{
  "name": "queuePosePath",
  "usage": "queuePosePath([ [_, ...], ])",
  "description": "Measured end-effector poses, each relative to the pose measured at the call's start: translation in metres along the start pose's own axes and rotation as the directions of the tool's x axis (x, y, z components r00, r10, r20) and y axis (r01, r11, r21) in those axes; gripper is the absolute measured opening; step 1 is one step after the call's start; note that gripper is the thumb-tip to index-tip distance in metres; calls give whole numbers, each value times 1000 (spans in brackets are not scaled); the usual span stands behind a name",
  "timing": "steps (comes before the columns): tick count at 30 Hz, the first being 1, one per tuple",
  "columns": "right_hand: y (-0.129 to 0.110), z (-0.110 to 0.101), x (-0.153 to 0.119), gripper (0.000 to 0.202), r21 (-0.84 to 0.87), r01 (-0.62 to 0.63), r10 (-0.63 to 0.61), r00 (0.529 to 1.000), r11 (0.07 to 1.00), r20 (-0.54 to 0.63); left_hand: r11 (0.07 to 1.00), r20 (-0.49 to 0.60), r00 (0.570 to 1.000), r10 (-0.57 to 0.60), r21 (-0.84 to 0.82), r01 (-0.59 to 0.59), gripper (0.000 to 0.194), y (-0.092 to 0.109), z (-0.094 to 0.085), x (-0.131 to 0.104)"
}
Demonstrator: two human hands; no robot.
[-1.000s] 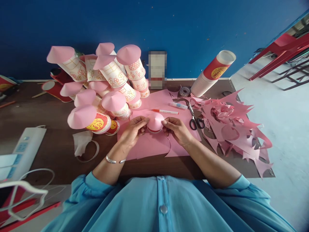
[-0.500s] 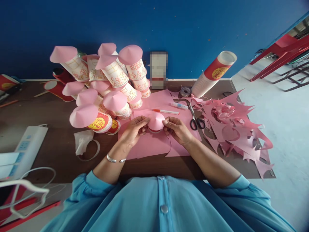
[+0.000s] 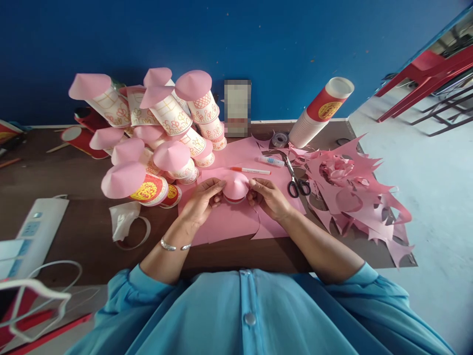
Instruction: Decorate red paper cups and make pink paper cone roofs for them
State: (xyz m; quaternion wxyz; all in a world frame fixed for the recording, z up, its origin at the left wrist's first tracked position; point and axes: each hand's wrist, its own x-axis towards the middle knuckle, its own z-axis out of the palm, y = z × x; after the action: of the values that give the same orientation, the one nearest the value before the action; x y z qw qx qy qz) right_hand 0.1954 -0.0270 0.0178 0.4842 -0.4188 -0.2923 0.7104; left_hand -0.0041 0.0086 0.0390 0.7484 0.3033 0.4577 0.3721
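A pink paper cone (image 3: 236, 186) sits point up on a cup, of which only a red-and-white band (image 3: 235, 200) shows below it. My left hand (image 3: 202, 199) pinches the cone's left rim between thumb and fingers. On the opposite side, my right hand (image 3: 270, 198) grips the right rim the same way. Beneath them lie pink paper sheets (image 3: 231, 224). Just beyond the cone rests an orange-and-white marker (image 3: 251, 170), with a glue stick (image 3: 271, 161) behind it. Black-handled scissors (image 3: 297, 187) lie to the right of my right hand.
Paper-cup towers with pink cone roofs (image 3: 172, 157) crowd the left back. Pink paper scraps (image 3: 354, 197) cover the table's right end, near a tall leaning stack of cups (image 3: 314, 121) and a tape roll (image 3: 280, 140). A power strip (image 3: 40, 231) lies at left; a blue wall (image 3: 148, 34) stands behind.
The view has shifted slightly, so most things appear a little further left. Both hands keep their hold on the cone's rim, with hardly any movement.
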Motion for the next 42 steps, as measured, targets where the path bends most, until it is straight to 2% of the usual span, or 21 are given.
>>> queuePosePath([
  [11,3,-1,3,46,90,-15,14,1000,996,14,1000,2,1000,-13,-29,13,49,-2,-3,1],
  [27,4,-1,5,45,83,-2,0,1000,997,28,997,22,1000,-19,-78,20,51,-4,-4,2],
  [42,-1,2,2,47,55,-24,24,1000,998,1,1000,29,999,-18,4,18,48,1,-8,0],
])
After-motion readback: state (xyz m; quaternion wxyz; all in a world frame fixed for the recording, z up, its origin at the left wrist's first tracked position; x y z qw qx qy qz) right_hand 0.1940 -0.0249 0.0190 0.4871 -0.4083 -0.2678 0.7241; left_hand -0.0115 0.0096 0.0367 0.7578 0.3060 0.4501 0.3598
